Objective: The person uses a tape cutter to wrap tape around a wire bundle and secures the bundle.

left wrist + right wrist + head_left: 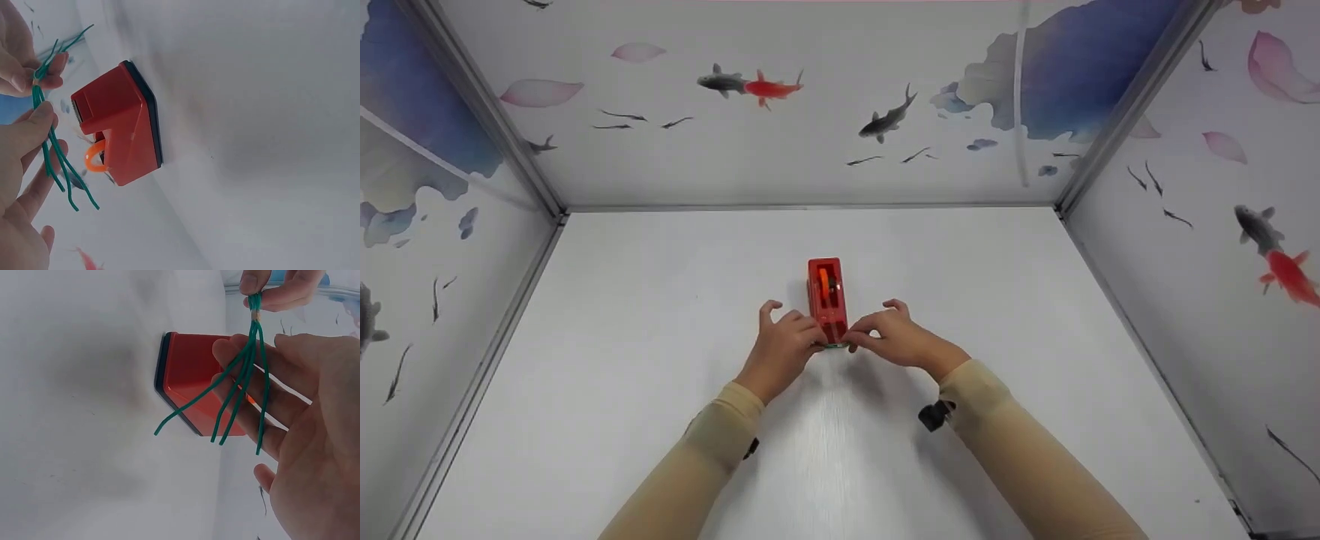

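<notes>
A small bundle of thin green cords (246, 368) is bound by a narrow tan band (255, 315), with several loose ends fanning out. My left hand (782, 346) pinches the bundle close to that band between thumb and fingers; its other fingers spread behind the strands in the left wrist view. At the opposite end, my right hand (901, 337) has loosely bent fingers behind the hanging strands, its thumb apart from them in the right wrist view. Directly beyond both hands stands a red tape dispenser (121, 118) with a dark base, an orange ring (94, 156) and a serrated edge.
The white tabletop (660, 285) spreads around the dispenser. Upright panels printed with fish and petals border it at the back (810, 157), left and right, meeting the table along grey metal edging. Dark wrist devices (936, 415) sit under the sleeves.
</notes>
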`<state>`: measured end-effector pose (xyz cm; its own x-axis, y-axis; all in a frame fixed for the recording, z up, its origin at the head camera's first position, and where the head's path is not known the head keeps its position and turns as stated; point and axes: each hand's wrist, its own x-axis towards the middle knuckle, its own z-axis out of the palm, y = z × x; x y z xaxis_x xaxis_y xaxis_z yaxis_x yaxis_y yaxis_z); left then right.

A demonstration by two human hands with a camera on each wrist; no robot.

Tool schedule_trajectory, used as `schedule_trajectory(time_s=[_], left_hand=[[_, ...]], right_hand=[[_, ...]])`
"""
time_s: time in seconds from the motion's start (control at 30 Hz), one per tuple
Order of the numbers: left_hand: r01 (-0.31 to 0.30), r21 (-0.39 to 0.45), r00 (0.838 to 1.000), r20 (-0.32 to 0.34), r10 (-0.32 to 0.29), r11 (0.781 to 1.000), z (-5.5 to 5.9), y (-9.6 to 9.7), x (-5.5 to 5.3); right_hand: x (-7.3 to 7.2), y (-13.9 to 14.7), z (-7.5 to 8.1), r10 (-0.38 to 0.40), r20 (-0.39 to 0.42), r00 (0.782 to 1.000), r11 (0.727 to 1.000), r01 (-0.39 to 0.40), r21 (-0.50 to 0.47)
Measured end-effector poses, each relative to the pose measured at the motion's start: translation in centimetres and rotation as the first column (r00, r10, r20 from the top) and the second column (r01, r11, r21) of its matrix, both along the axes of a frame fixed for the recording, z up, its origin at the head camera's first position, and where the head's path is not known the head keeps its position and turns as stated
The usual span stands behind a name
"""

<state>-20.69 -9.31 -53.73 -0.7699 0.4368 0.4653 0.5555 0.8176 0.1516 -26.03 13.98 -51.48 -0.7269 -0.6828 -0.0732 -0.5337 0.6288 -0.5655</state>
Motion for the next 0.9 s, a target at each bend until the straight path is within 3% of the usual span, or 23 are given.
schedule_trajectory(time_s=[0.13,0.3,0.57,0.9], left_hand=[[0.005,-0.060,0.998,-0.064,-0.009,0.998,-0.08,0.01,-0.16],[-0.002,-0.072,0.997,-0.083,-0.004,0.997,-0.06,0.03,-0.17],[-0.015,-0.065,0.998,-0.067,0.011,0.998,-0.22,-0.10,-0.10],[-0.064,-0.050,0.998,-0.002,0.064,0.997,-0.17,0.00,0.07]], right_hand=[[-0.07,-0.13,0.20,0.018,-0.007,1.000,0.999,-0.018,0.033],[-0.12,-0.26,0.12,0.013,-0.043,0.999,0.999,-0.011,0.037],[0.15,-0.54,-0.09,-0.005,-0.055,0.998,1.000,0.005,-0.014],[0.42,-0.73,-0.34,-0.030,-0.150,0.988,1.000,0.029,-0.007]])
